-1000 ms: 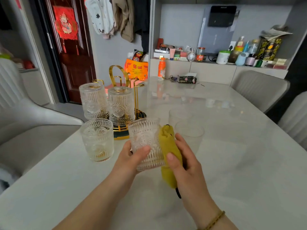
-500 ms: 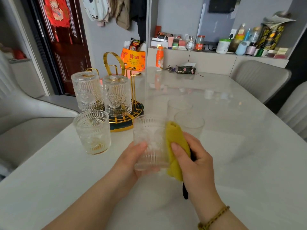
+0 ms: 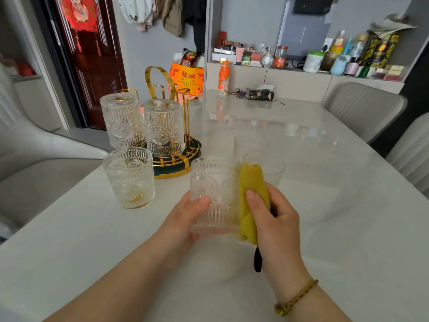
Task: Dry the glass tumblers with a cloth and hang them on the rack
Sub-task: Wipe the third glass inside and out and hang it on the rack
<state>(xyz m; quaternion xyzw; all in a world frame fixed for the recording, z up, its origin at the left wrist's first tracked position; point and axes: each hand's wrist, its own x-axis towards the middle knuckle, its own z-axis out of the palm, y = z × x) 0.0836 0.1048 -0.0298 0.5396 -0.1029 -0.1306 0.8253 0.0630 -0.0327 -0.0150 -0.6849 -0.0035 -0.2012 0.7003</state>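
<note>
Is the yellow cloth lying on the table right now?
No, the right hand presses the yellow cloth against the tumbler.

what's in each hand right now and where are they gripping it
The left hand grips the embossed tumbler around its lower side wall. The right hand presses the yellow cloth against the tumbler's right side.

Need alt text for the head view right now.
Left hand holds an embossed glass tumbler while the right hand presses a yellow cloth against its side; two tumblers hang upside down on the gold wire rack behind.
</note>
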